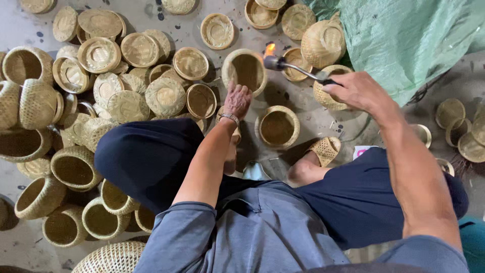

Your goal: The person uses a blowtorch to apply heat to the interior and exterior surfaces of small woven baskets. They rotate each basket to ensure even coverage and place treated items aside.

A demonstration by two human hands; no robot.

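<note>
1. At the far left, deep woven bamboo baskets (30, 103) lie crowded on the grey concrete floor (308, 119), some on their sides, some with their mouths up.
2. Nearer, at the lower left, more open round baskets (75, 168) stand just beside the person's bent knee (146, 156), which is covered in dark blue cloth.
3. Further off, left of centre, a heap of shallow woven lids (136, 76) overlaps, most lying flat with their rims showing.
4. The left hand (237, 100), with a bracelet at the wrist, reaches away from the body and touches the near rim of a tilted round basket (246, 70). The fingers curl over that rim, so the hand appears to grip it, though the hold itself is partly hidden.
5. Just nearer and a little right, another basket (277, 126) stands mouth up on the floor, close to the left wrist but apart from it.
6. A small orange flame (270, 49) burns at the tip of a metal torch (295, 69), just beside the far right edge of the tilted basket.
7. The right hand (356, 90) is clenched around the torch's handle end, holding it level above the floor.
8. Below it, a foot in a woven sandal (325, 150) rests on the floor.
9. At the far right, a green tarpaulin (409, 40) covers the corner, and a few flat lids (462, 126) lie beside it.
</note>
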